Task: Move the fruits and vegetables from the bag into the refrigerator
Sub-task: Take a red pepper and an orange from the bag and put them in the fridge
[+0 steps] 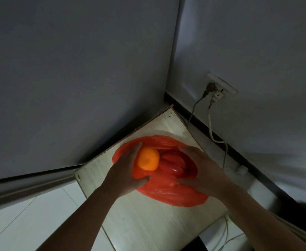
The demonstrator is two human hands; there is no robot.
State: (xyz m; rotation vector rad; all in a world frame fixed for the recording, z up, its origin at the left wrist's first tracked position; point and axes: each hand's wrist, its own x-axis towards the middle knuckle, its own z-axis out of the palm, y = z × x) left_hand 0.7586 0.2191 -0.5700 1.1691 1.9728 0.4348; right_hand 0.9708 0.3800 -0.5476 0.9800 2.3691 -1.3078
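Note:
A red plastic bag (168, 192) lies open on a pale wooden table top (145, 220). My left hand (126, 171) is at the bag's left rim, its fingers curled around an orange (148, 159) at the bag's mouth. My right hand (201, 169) grips the bag's right rim and holds it open. Inside the bag, between my hands, lie red-tinted long vegetables or fruits (173, 164), seen through the plastic and hard to identify. The grey refrigerator (72, 78) stands shut right behind the table, filling the upper left.
A metal handle bar (29, 187) runs along the refrigerator's lower left. On the right wall is a socket (221, 87) with plugs and cables (215, 134) hanging to the floor. White floor tiles (21, 223) lie left of the table.

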